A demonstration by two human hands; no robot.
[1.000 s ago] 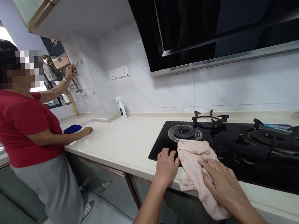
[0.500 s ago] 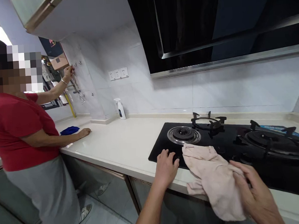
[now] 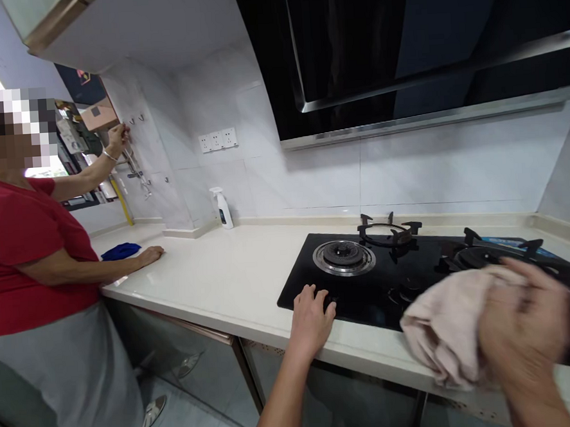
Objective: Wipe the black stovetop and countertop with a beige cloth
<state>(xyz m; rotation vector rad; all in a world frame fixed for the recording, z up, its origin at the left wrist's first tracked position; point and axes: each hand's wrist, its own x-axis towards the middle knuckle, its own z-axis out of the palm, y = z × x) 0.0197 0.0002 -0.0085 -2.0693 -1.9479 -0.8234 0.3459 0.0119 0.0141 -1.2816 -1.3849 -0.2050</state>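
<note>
One pale cloth [image 3: 447, 332] is bunched in the grip of the right hand [image 3: 526, 327], over the front edge of the hob [image 3: 367, 297]; the left hand [image 3: 311, 318] lies loosely spread, holding nothing. The left burner [image 3: 343, 255] is uncovered, a pan support [image 3: 402, 236] standing behind it — work seems partway, though what is left cannot be told.

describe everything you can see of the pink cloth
The cloth is pale pink, soft-looking fabric, crumpled into loose folds with a shaded hollow on its left. The blurred right hand grips its right side. In view it overlaps the black stove and cream counter; whether it touches either is unclear.
</note>
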